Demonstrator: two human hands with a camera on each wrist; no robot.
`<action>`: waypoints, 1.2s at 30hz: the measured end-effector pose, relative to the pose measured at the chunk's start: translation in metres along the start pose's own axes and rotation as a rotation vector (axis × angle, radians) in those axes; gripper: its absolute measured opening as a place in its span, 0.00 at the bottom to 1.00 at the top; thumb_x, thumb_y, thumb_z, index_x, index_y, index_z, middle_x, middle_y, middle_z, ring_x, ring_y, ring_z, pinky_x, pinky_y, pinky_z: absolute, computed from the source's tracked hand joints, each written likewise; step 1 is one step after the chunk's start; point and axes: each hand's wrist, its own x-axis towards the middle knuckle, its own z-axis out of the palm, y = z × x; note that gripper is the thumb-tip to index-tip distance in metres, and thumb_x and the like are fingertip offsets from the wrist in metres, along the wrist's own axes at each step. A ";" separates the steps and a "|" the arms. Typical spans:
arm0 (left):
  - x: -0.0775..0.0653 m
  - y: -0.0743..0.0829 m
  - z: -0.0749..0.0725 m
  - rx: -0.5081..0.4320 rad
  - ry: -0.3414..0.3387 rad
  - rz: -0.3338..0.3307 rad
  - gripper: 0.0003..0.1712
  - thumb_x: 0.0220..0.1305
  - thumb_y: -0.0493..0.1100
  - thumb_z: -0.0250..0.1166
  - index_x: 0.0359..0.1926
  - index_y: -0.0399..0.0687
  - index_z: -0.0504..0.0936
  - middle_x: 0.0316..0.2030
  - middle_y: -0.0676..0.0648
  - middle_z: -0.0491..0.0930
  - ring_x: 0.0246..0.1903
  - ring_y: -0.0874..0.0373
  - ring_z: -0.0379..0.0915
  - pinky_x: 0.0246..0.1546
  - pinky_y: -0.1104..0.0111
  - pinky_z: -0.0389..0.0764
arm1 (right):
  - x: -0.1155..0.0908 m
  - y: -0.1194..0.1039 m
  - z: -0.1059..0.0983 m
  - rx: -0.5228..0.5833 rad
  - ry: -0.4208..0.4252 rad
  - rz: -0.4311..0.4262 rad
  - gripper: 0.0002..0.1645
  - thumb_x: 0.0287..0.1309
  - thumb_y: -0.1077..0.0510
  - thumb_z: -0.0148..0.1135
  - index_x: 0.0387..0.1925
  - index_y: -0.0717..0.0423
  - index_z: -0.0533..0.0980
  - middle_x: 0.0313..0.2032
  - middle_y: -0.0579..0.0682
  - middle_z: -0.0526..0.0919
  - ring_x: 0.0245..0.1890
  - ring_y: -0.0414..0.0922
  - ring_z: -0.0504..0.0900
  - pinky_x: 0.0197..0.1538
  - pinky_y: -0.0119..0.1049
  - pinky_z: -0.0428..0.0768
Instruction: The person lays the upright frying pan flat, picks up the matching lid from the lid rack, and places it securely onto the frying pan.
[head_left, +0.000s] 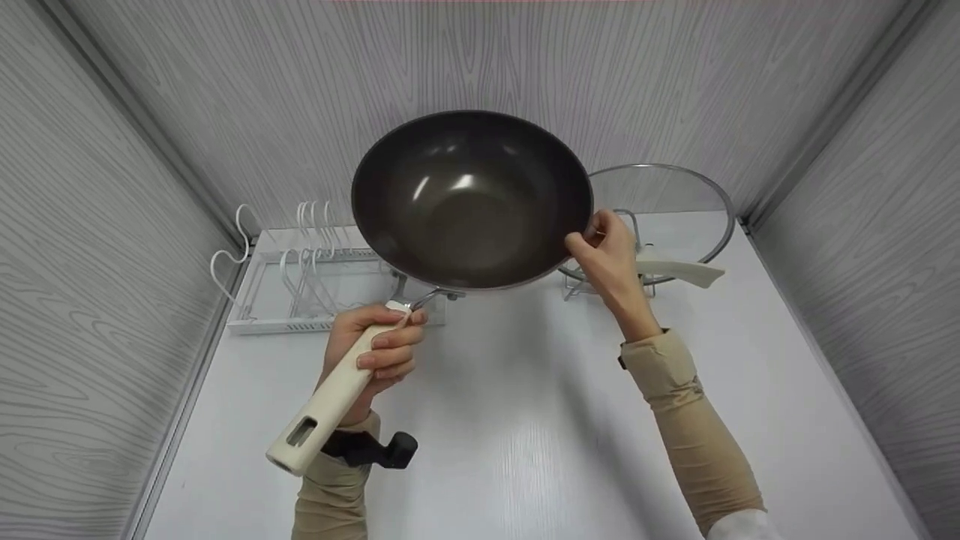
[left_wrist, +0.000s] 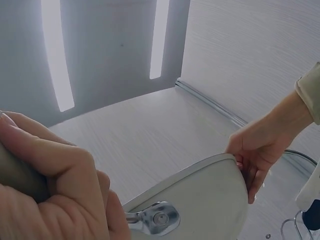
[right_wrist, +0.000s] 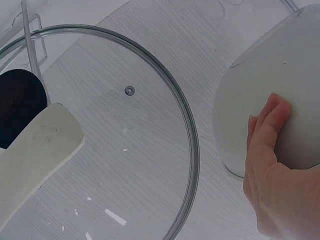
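Observation:
A frying pan (head_left: 472,202) with a dark, glossy inside and a pale outside is held up, tilted so its inside faces the head camera. My left hand (head_left: 379,352) grips its cream handle (head_left: 322,416) near the metal joint, fingers curled round it. On the other side, my right hand (head_left: 611,259) pinches the rim, thumb at the inner edge. The right wrist view shows the right fingers (right_wrist: 272,117) lying against the pale outer wall. In the left wrist view a metal bracket (left_wrist: 160,219) with a screw joins handle and pan.
Behind my right hand, a glass lid (head_left: 726,206) with a metal rim and a cream handle (head_left: 679,270) stands upright in a wire stand (head_left: 574,289). A white rack (head_left: 262,327) with several curved wire dividers sits at the left back. Grey wood-grain walls (head_left: 112,262) enclose the white table.

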 end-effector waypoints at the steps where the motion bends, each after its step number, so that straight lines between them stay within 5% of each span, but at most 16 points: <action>1: 0.000 0.001 -0.001 0.003 0.000 -0.011 0.11 0.71 0.35 0.39 0.47 0.33 0.64 0.19 0.53 0.50 0.12 0.64 0.60 0.17 0.73 0.75 | -0.003 0.000 -0.001 0.004 0.019 -0.001 0.12 0.48 0.66 0.59 0.26 0.57 0.63 0.25 0.48 0.65 0.24 0.41 0.66 0.28 0.31 0.63; 12: -0.003 0.009 -0.008 0.086 0.063 -0.118 0.09 0.71 0.36 0.40 0.40 0.36 0.66 0.16 0.52 0.54 0.11 0.61 0.72 0.10 0.76 0.51 | -0.036 -0.016 -0.007 0.019 0.159 0.043 0.10 0.48 0.72 0.57 0.24 0.65 0.63 0.22 0.49 0.63 0.20 0.36 0.61 0.26 0.28 0.58; 23: -0.005 0.009 -0.015 0.158 0.044 -0.209 0.13 0.71 0.39 0.38 0.38 0.38 0.68 0.15 0.52 0.58 0.11 0.63 0.73 0.08 0.76 0.54 | -0.063 -0.004 -0.013 0.028 0.219 0.026 0.09 0.49 0.71 0.57 0.26 0.61 0.65 0.23 0.48 0.66 0.21 0.39 0.65 0.24 0.28 0.62; 31: -0.008 0.004 -0.019 0.254 0.042 -0.229 0.17 0.71 0.38 0.36 0.39 0.38 0.72 0.16 0.53 0.62 0.12 0.66 0.74 0.13 0.78 0.73 | -0.084 0.000 -0.017 0.057 0.257 0.036 0.08 0.50 0.73 0.56 0.26 0.64 0.65 0.23 0.50 0.66 0.21 0.40 0.65 0.25 0.29 0.63; 36: -0.011 0.000 -0.020 0.257 0.052 -0.244 0.16 0.71 0.37 0.36 0.39 0.38 0.71 0.16 0.53 0.62 0.12 0.66 0.73 0.14 0.78 0.73 | -0.098 -0.003 -0.018 0.065 0.276 0.042 0.07 0.51 0.75 0.55 0.28 0.70 0.65 0.23 0.55 0.66 0.22 0.38 0.65 0.25 0.27 0.63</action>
